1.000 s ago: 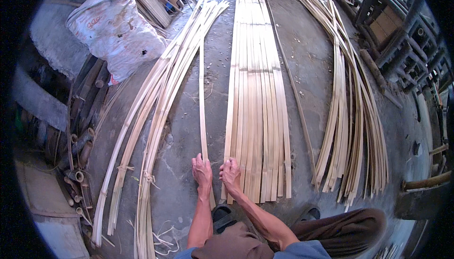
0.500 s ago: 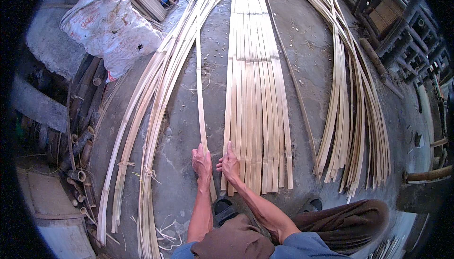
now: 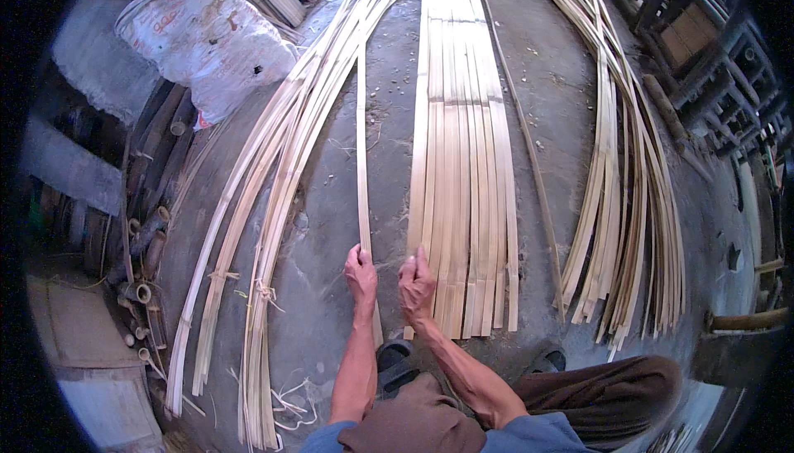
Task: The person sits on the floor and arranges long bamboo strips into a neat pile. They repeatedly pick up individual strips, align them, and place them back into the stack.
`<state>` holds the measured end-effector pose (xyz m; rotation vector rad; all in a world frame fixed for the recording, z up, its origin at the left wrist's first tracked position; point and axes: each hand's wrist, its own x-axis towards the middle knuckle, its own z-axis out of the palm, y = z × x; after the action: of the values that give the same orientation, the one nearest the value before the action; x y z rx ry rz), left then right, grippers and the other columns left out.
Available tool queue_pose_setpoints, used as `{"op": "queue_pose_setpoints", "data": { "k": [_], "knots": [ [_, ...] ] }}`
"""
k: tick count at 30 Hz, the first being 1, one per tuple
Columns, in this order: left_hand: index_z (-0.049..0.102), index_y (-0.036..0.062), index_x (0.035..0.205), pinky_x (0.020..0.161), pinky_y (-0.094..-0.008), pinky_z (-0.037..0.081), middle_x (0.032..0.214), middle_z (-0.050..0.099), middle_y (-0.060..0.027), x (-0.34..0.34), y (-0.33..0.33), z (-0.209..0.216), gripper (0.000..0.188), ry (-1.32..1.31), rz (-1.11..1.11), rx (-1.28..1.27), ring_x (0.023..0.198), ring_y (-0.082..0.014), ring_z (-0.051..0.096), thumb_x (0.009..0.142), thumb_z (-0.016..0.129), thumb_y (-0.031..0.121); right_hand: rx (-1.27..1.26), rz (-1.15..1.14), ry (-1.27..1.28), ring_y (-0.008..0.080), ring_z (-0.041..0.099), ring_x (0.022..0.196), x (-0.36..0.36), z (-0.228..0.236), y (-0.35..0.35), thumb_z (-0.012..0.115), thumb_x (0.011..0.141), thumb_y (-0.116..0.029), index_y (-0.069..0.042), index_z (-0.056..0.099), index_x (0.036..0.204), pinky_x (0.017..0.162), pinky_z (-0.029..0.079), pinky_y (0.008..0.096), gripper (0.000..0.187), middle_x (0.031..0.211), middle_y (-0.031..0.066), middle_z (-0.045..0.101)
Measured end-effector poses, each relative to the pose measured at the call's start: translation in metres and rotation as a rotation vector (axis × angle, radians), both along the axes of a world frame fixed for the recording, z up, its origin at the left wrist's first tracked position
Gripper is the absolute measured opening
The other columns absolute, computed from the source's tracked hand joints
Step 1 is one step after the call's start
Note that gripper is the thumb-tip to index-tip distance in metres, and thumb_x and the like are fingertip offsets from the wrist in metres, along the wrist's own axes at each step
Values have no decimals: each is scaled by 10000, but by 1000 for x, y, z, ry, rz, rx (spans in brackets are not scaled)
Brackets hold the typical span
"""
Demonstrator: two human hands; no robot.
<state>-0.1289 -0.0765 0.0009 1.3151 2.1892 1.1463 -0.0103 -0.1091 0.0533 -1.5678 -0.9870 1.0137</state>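
Observation:
My left hand (image 3: 361, 275) is closed round a single long bamboo strip (image 3: 362, 163), which runs away from me over the floor. To its right lies a row of flat bamboo strips (image 3: 463, 205), set side by side lengthwise with dark node bands across them. My right hand (image 3: 417, 287) is closed at the near end of this row, thumb and fingers gripping the leftmost strip (image 3: 418, 180). The strip's part under my fingers is hidden.
At the left lies a bundle of bamboo strips (image 3: 289, 155), tied near its close end. Another loose bundle (image 3: 616, 180) fans out at the right, past a thin stick (image 3: 529, 147). A white sack (image 3: 207, 35), bamboo poles (image 3: 153, 234) and a dark wooden frame (image 3: 719, 64) line the sides.
The scene has shifted slightly right in the picture. My right hand's fingers have curled in from lying more extended on the leftmost strip. My left hand keeps its hold on the single strip.

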Motion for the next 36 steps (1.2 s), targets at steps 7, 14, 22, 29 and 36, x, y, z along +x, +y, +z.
{"op": "queue_pose_setpoints", "data": {
  "k": [7,14,22,29,36],
  "knots": [
    [672,23,1080,749,-462,519,951,694,-191,19,2,32,312,78,25,141,859,-385,663,973,613,310,182,-148,-66,68,463,572,59,19,11,490,1050,-185,42,493,1421,515,419,264,435,641,-11,501],
    [642,19,1172,802,-466,519,1032,682,-209,37,14,31,355,111,-99,15,946,-387,655,961,630,304,42,-132,-164,81,480,562,92,1,8,494,1039,-187,30,512,1413,511,424,279,432,624,9,505],
    [556,-5,1355,826,-484,506,1074,662,-279,56,43,21,456,21,-250,-140,984,-429,649,957,601,213,-44,-142,-157,118,523,621,105,1,9,487,1030,-225,54,493,1408,566,449,321,470,670,63,539],
    [560,-38,1340,862,-465,503,1143,650,-313,62,42,12,467,-108,-316,43,1037,-390,664,955,572,227,-107,-150,-59,113,525,577,110,-4,6,469,1031,-208,14,535,1393,533,455,302,430,658,44,560],
    [647,38,1133,829,-502,519,1026,692,-232,55,77,29,302,-248,-583,-193,948,-437,670,896,571,208,-108,-65,-312,113,554,616,183,-49,15,515,1009,-250,17,640,1008,561,458,304,294,701,33,592]
  ]
}}
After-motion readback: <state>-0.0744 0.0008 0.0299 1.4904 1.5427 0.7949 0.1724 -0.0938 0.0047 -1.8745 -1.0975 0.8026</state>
